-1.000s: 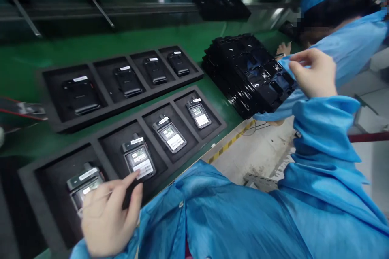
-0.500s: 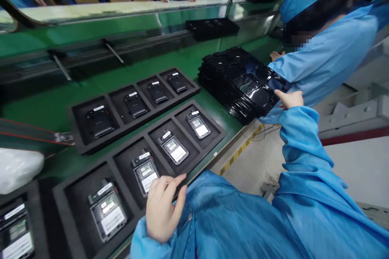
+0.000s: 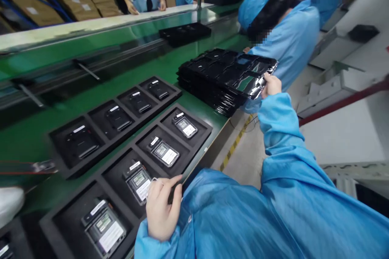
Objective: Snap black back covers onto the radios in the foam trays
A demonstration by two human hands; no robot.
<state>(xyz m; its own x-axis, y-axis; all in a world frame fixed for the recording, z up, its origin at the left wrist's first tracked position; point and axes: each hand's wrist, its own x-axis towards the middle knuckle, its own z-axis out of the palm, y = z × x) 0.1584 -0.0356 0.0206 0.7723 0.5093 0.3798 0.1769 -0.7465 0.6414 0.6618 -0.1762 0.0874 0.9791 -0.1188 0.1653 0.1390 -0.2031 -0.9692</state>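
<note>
My right hand [image 3: 271, 85] pinches the near right corner of the top black plastic tray [image 3: 252, 83], which is tilted up a little from the stack [image 3: 209, 89] under it. Over the near edge of a dark foam tray [image 3: 153, 164] hangs my left hand [image 3: 164, 206], its fingers apart and nothing seen in it. That foam tray holds several handheld devices with open backs, one [image 3: 138, 181] just beside my left fingers. A second foam tray [image 3: 111, 139] behind it holds several black devices lying face down or back up; which side shows I cannot tell.
Beyond the stack a co-worker in blue [image 3: 288, 40] leans over the green bench [image 3: 200, 109]. A black tray [image 3: 185, 32] lies farther back. White plastic [image 3: 10, 206] is at the left edge. Another person's hands [image 3: 132, 6] show across the bench.
My right hand has closed on the top black tray's corner, and that corner has risen. My left hand is nearly still. The view has shifted to the right.
</note>
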